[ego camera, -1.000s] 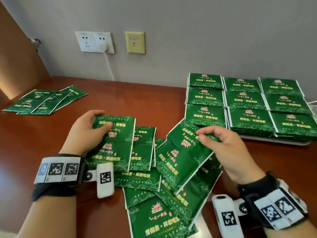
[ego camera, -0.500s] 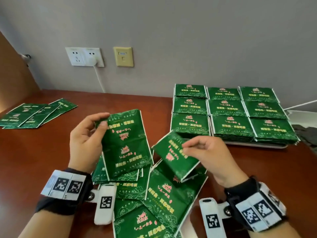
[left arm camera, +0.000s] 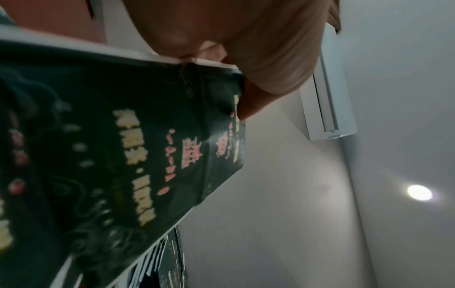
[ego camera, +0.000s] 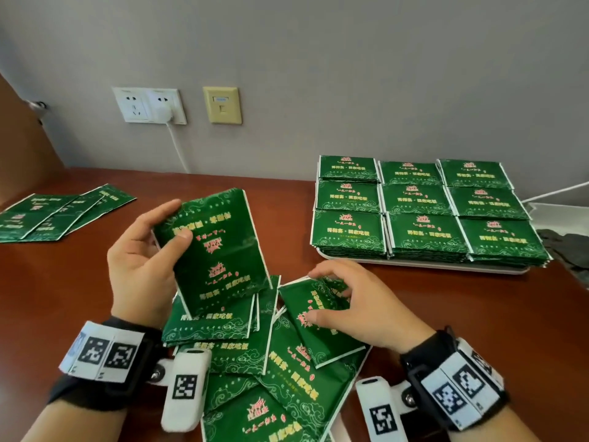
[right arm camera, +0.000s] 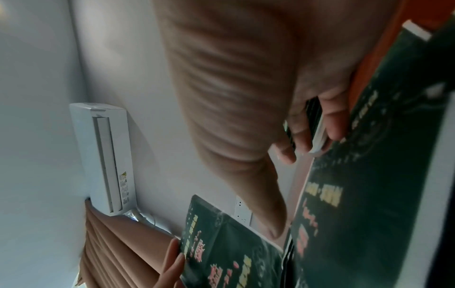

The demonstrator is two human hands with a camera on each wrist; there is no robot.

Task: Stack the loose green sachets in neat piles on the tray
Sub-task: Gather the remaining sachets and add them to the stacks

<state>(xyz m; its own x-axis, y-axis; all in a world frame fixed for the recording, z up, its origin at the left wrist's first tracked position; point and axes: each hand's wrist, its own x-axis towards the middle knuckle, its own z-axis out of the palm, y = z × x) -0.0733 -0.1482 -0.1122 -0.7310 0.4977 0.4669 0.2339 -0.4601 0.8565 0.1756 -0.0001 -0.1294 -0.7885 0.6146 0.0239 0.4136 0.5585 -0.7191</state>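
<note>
My left hand holds a small stack of green sachets tilted upright above the table, thumb on the front face; the left wrist view shows the same stack close up. Low over the loose heap of sachets, my right hand pinches one sachet, thumb on top and fingers curled round its far edge, as the right wrist view shows on the sachet. The white tray at the back right carries several neat piles in rows.
A further fan of sachets lies at the far left of the brown wooden table. On the wall are white sockets with a plugged cable and a beige plate. A dark object lies right of the tray.
My left hand has lifted its sachets off the heap and tilted them upright. My right hand picked up one sachet and has since lowered it towards the heap.
</note>
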